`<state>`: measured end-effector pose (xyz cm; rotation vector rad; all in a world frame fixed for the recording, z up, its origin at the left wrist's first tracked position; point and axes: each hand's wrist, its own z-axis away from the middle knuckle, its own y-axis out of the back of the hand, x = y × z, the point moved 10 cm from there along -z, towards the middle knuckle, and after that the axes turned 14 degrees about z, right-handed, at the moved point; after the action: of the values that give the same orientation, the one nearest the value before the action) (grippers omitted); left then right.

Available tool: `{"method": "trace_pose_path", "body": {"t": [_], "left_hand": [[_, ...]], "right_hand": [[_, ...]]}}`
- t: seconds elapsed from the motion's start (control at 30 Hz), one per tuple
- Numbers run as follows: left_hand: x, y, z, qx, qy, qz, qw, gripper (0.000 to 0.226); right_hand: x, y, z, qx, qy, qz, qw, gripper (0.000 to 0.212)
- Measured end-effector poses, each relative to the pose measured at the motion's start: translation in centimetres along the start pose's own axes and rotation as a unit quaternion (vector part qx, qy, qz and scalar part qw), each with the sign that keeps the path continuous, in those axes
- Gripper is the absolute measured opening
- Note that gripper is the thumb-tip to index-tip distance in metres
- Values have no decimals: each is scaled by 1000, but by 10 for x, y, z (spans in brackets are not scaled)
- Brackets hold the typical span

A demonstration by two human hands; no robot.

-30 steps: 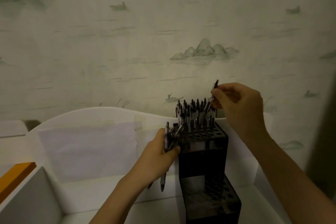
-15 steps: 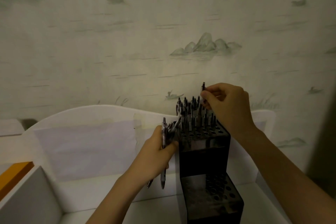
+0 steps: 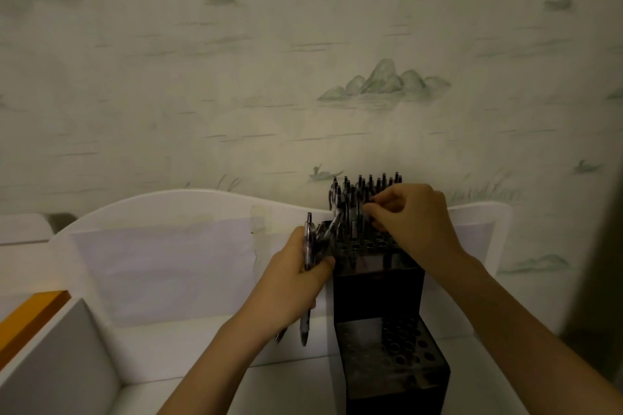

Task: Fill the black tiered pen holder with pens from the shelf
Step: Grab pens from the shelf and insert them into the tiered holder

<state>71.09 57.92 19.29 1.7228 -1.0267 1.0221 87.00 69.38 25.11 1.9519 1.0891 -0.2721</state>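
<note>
Seating one more pen in the upper tier.

Black tiered pen holder upright on the white shelf, back rows of the top tier already bristling with pens, lower tier empty. Right hand, fingers pinching a pen over the top holes; best kept vertical, tip centred, pressed straight down. Left hand gripping the spare bundle just beside.
</note>
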Motion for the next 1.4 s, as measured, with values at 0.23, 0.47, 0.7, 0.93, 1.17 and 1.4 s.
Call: {"method": "trace_pose_path", "body": {"t": [0.23,0.47,0.7,0.93,1.17,1.4], "left_hand": [[11,-9,9,-27,-15,19,999,19],[21,-23,14,-63,-26,22,997,28],[12,-23,20,-96,10,12,995,15],[5,-7,18,-68,9,-14,998,10],[18,1,15,-25,-9,-18,999,10],[18,10,16,-6,-14,-33,999,11]], "right_hand": [[-11,13,34,3,8,-60,998,18],[-9,-36,67,-208,-110,-331,914,18],[6,8,46,-77,-148,-401,901,15],[0,81,16,129,-12,-227,965,11],[-24,72,9,154,79,-48,984,17],[-23,64,-4,137,81,-25,987,12]]}}
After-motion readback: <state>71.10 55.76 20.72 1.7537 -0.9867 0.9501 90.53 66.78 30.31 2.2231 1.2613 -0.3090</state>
